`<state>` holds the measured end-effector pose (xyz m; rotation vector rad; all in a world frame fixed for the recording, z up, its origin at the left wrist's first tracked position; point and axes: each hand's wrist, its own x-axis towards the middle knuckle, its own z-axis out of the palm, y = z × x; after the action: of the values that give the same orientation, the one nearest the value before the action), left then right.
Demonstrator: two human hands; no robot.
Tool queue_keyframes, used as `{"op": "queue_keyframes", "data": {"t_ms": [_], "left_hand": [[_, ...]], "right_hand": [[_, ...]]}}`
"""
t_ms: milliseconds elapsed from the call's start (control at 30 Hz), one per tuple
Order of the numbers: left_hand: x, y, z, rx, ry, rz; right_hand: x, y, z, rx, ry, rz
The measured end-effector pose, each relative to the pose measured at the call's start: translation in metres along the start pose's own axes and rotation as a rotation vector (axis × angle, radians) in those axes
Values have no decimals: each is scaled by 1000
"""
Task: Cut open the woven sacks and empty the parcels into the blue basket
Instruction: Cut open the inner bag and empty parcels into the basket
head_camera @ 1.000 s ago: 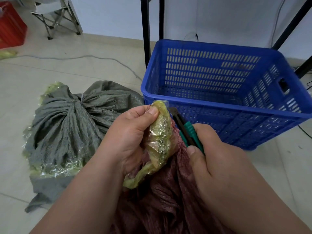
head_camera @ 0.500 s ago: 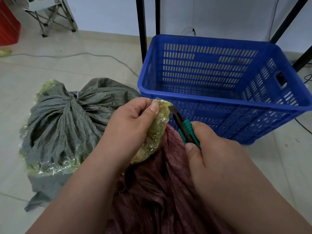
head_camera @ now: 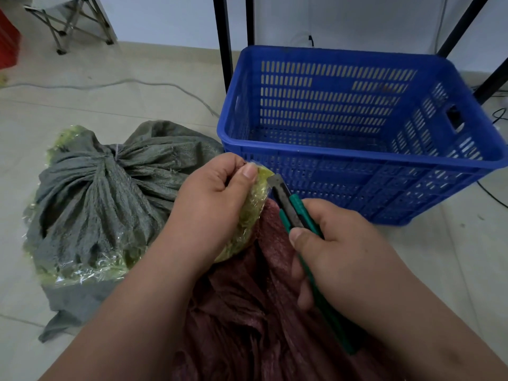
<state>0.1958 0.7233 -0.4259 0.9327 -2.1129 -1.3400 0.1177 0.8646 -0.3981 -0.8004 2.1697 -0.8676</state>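
A dark red woven sack [head_camera: 247, 320] lies in front of me between my arms. My left hand [head_camera: 211, 199] grips its bunched neck, which is wrapped in yellow-green tape [head_camera: 254, 213]. My right hand [head_camera: 338, 251] holds a green utility knife [head_camera: 291, 204], its blade tip close beside the taped neck. A grey-green woven sack [head_camera: 104, 204], tied shut and partly taped, lies on the floor to the left. The blue basket [head_camera: 357, 160] stands just beyond my hands; I see nothing inside it.
Black metal frame legs [head_camera: 224, 42] rise behind the basket. A grey cable [head_camera: 137, 83] runs across the tiled floor at the left. A folding stool [head_camera: 68, 20] and a red crate [head_camera: 8, 42] sit at the far left; black cables [head_camera: 494, 116] lie right of the basket.
My left hand has pressed the taped neck down and folded it tighter. The knife has slid forward along it, with more of its handle showing.
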Motion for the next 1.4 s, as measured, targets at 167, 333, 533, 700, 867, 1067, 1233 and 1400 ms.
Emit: {"op": "queue_keyframes", "data": {"t_ms": [167, 333, 533, 700, 867, 1067, 1233, 1400], "left_hand": [[2, -1, 1, 18, 29, -12], [-1, -4, 8, -48, 17, -32], [3, -4, 6, 31, -46, 0], [-1, -8, 8, -54, -2, -84], [-4, -3, 14, -14, -8, -13], [-1, -7, 15, 23, 52, -6], [-2, -7, 15, 16, 111, 2], [-4, -1, 17, -96, 21, -23]], "right_hand": [[-1, 4, 6, 52, -27, -6], [0, 5, 2, 319, -123, 94], [2, 7, 9, 393, -107, 91], [-4, 7, 14, 356, -121, 68], [-1, 7, 11, 427, -102, 107], [-7, 9, 18, 394, -116, 58], [-12, 9, 21, 347, -137, 76], [-7, 9, 24, 247, -34, 4]]}}
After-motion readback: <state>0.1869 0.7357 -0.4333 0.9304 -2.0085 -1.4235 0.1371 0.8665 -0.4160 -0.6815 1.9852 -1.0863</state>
